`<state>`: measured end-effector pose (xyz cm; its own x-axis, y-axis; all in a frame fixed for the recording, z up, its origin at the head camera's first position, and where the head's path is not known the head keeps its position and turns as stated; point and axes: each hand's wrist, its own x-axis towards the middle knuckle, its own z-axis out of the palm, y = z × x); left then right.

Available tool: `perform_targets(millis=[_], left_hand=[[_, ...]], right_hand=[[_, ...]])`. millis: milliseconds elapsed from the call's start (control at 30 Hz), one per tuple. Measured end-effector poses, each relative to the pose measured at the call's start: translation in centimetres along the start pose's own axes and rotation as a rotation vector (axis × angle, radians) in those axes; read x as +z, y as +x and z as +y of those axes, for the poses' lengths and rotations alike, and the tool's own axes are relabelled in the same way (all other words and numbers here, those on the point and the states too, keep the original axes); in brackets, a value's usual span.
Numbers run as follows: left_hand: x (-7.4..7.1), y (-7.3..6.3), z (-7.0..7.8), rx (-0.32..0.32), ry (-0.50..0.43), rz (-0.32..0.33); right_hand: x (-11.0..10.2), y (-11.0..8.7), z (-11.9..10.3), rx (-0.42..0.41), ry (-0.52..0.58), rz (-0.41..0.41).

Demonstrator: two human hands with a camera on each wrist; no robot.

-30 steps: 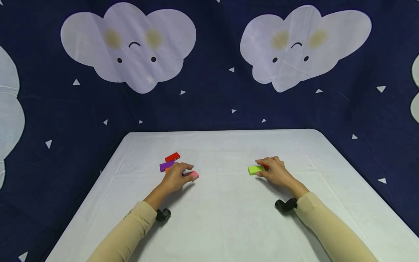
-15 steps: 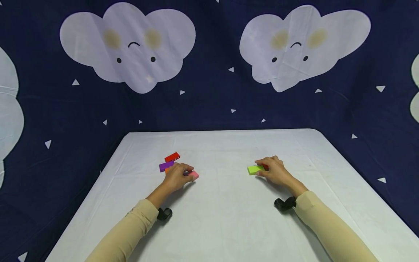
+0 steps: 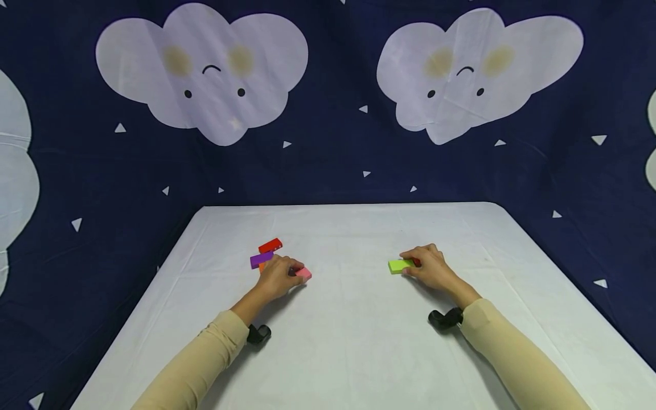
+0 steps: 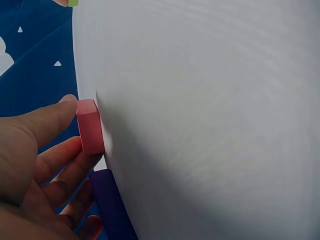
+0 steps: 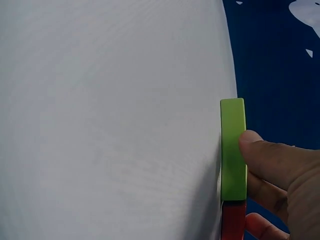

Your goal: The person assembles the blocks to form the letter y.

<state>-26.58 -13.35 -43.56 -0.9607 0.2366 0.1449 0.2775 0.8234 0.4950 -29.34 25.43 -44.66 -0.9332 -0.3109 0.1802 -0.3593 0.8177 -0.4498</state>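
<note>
A dark blue backdrop with pale clouds runs the full width behind the white-covered desk. At the left, a tan sleeve reaches in over the desk, a black device at its cuff. Beyond it lies a purple block, with an orange block just on its near side, mostly hidden by the hand. A red block with small white dots along one side sits at a slant just beyond the purple one.

Next comes the left hand. Its grip is drawn in to the width of a pink block, with the thumb on one side and the fingers on the other. In the left wrist view, a dark blue or purple block lies just beside the pink one, close to the other fingers.

Well apart, right of the middle, is a lime green block on the desk, with a second red block lined up at its end. The right hand pinches the green block, its grip no wider than that block. Behind the hand are another black device and the other tan sleeve.
</note>
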Motion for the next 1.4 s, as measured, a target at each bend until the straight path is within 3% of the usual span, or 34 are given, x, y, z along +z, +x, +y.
perform_targets(millis=[800, 1400], left_hand=[[0.19, -0.06, 0.15, -0.031, 0.033, -0.020], [-0.14, -0.19, 0.39, -0.021, -0.090, 0.008]], right_hand=[[0.52, 0.21, 0.52, -0.016, -0.006, 0.009], [0.41, 0.16, 0.06, -0.024, 0.031, 0.020]])
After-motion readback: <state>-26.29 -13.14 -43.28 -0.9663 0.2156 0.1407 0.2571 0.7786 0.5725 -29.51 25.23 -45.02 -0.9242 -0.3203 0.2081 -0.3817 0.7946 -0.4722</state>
